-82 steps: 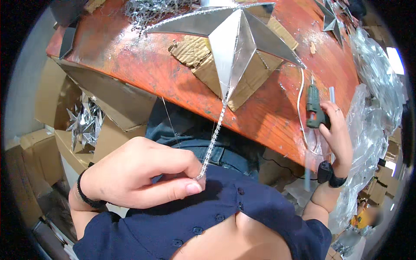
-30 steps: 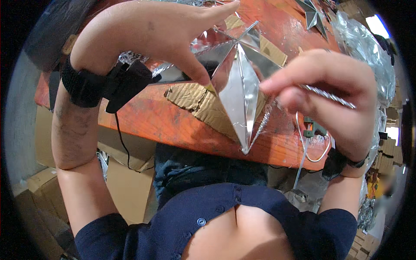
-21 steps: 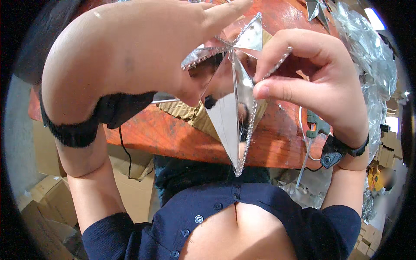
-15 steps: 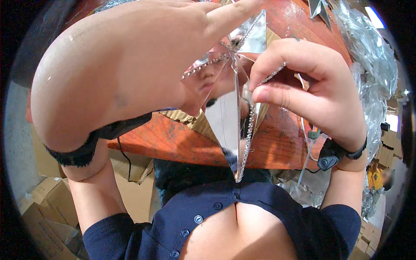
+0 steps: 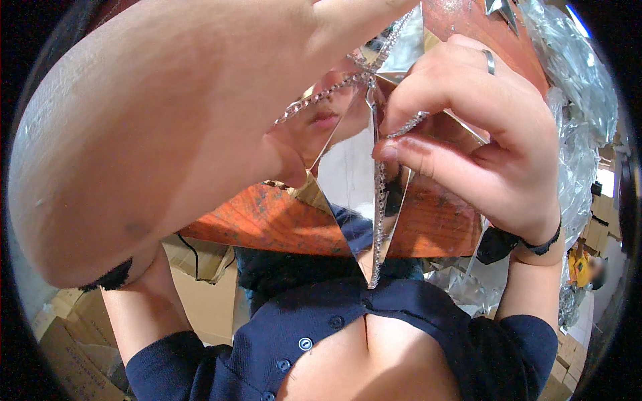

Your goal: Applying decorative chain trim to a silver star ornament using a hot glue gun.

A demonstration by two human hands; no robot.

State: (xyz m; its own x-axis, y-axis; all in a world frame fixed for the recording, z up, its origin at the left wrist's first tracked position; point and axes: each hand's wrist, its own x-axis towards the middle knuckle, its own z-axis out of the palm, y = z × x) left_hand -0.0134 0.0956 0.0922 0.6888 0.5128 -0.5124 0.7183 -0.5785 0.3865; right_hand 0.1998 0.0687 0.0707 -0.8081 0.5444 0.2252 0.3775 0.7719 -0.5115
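A mirrored silver star (image 5: 351,180) with ridged points fills the middle, its lowest point reaching past the table edge toward my shirt. Sparkling silver trim (image 5: 321,97) runs along some of its ridges. My left hand (image 5: 180,113) looms large at upper left, its thumb against the star's left side and a finger stretched along the top point; the other fingertips are hidden. Between thumb and forefinger, my right hand (image 5: 475,127) pinches a rhinestone strip (image 5: 380,214) at the lower point's ridge. Its short loose end (image 5: 409,123) sticks out above my thumb.
Beneath the star is a worn red-orange table (image 5: 267,217), with a bit of cardboard (image 5: 314,194) on it. Crumpled clear plastic (image 5: 578,100) is heaped along the right. Another silver star piece (image 5: 503,13) lies at the top. Cardboard boxes (image 5: 204,294) stand below left.
My left hand looms larger and has shifted left and down. My right hand has turned, showing a ring, and moved slightly left; the strip now lies straighter along the ridge.
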